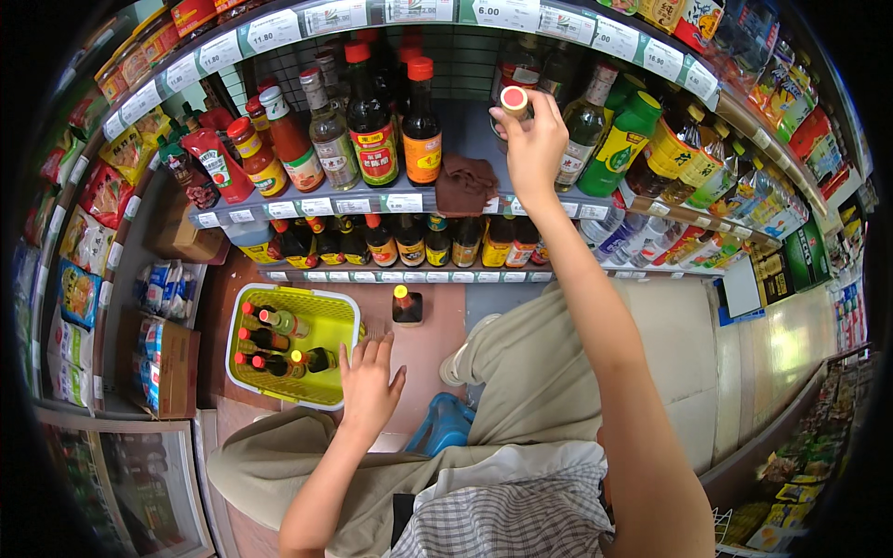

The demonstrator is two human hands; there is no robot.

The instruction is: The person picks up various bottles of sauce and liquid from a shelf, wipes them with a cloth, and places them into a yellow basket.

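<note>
My right hand (536, 139) grips a bottle by its neck, just under the red-topped cap (514, 99), over the middle shelf; the hand hides much of the bottle. A crumpled brown cloth (466, 183) lies at the shelf edge to its left, beside a dark sauce bottle with an orange label (421, 125). My left hand (370, 387) holds nothing, fingers apart, near the right rim of a yellow-green plastic basket (352, 314). Several bottles lie or lean in the basket. A dark bottle with a yellow cap (407, 307) stands on the floor right of it.
Condiment bottles crowd the middle shelf on both sides, among them a ketchup bottle (218, 164) and a green bottle (617, 146). More sauce bottles (438, 240) fill the lower shelf. A blue plastic stool (443, 425) is between my legs. Cardboard boxes (178, 370) stand at the left.
</note>
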